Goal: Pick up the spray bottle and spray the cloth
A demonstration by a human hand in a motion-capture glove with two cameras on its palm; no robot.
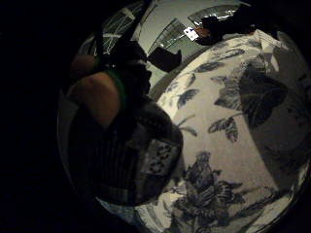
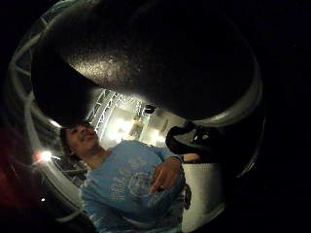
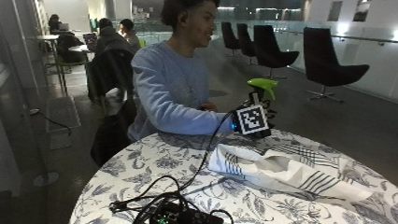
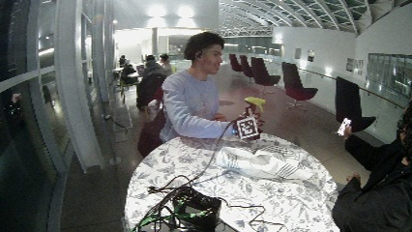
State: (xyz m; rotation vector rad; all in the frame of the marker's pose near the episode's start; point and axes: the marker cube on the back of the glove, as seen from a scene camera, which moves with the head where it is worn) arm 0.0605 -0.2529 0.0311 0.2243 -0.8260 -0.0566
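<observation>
Your gloved right hand (image 3: 258, 122) has its fingers curled round the spray bottle (image 3: 262, 88) (the thumb side palm view is mostly filled by a dark rounded surface pressed against the palm, consistent with the bottle body). The bottle is upright, lifted off the table (image 3: 149, 172), green trigger head sticking up above the hand, at the table's far edge in front of you. So the pick-up looks done. The cloth (image 3: 283, 170), white with dark stripes, lies crumpled on the floral tablecloth, just below and nearer the camera than the bottle, not touching it. Nozzle direction is hard to read, no mist visible. Left to do, as I judge it: aim the nozzle down at the cloth and squeeze the trigger
</observation>
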